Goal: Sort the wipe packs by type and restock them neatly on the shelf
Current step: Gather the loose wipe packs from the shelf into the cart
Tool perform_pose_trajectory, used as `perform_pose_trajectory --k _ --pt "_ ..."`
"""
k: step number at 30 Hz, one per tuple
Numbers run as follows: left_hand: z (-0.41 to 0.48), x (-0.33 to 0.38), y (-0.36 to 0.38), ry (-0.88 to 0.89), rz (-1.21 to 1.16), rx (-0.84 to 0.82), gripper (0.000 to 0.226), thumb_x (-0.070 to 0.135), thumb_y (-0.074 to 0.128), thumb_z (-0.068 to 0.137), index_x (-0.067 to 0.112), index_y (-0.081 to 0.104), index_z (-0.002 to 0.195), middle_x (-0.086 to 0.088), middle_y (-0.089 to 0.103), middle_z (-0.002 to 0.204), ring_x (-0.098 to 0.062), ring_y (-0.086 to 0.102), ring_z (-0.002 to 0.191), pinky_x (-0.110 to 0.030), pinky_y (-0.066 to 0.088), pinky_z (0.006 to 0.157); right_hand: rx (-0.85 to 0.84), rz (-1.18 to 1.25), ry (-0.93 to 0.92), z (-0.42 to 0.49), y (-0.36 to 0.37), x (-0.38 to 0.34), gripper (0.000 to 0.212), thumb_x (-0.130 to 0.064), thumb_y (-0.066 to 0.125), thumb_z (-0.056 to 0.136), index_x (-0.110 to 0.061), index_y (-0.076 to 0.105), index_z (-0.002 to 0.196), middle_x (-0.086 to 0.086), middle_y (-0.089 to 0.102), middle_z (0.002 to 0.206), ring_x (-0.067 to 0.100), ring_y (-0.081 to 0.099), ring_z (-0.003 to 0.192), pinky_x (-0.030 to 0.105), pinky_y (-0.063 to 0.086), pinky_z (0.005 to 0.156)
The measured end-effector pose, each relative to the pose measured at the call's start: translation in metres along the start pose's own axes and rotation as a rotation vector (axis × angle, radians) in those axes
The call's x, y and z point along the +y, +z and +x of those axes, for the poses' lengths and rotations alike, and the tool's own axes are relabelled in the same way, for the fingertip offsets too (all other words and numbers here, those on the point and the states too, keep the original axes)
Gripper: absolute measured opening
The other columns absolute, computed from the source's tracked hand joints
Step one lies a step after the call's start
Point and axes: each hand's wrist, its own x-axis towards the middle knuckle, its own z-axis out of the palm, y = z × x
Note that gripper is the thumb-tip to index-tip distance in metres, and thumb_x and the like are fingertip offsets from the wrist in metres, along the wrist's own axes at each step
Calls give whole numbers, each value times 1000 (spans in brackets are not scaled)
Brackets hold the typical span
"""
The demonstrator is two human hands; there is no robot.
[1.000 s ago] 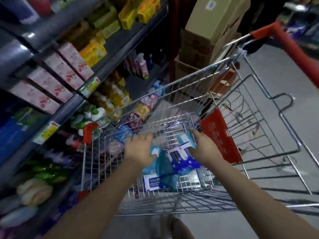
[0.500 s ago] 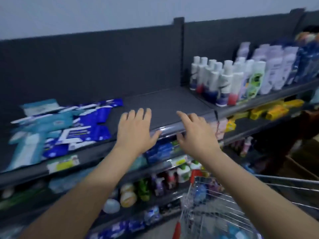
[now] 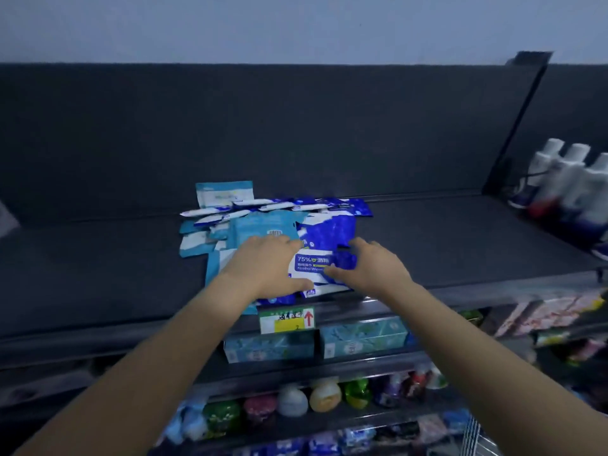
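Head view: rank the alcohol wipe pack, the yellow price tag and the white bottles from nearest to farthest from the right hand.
1. alcohol wipe pack: gripped by the right hand, at the front of the shelf.
2. price tag: on the shelf edge, below and left of the hand.
3. white bottles: far right, toward the back.

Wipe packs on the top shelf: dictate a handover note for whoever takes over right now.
Left hand: flat, resting across light blue packs and dark blue packs.
Right hand: fingers curled round the end of the alcohol wipe pack.
Both types lie mixed in one heap on the top shelf.
Done: packs are on the shelf.
Left: separate the types and line them up neatly.
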Motion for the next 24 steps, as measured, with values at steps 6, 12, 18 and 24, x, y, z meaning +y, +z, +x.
perform_pose_trajectory --k 6,12,18,24 --pt "5 -14 14 20 -94 -120 87 79 53 73 26 39 141 4 47 135 -19 45 124 -37 35 103 -150 82 219 37 10 -2 91 -71 72 61 -11 47 124 7 57 120 27 56 110 31 43 77" --pt "-7 -53 6 -172 -85 -109 81 70 60 75 19 40 134 -1 43 128 -20 41 121 -36 39 96 -320 356 312 51 9 -9 60 -46 89 56 -11 56 91 -1 59 89 22 55 94 30 42 75" --pt "-25 -92 18 -398 -454 -275 103 67 63 74 24 10 151 0 11 155 -22 11 143 -40 24 112 -296 557 286 53 9 -5 57 -29 93 54 -11 59 96 5 67 94 22 64 84 33 53 77" --pt "-37 -107 31 -570 -873 -354 123 44 91 51 27 18 148 0 34 146 -20 42 127 -36 38 106 -384 959 290 46 -13 -8 47 -2 83 64 1 65 107 14 74 83 25 72 68 30 59 59"
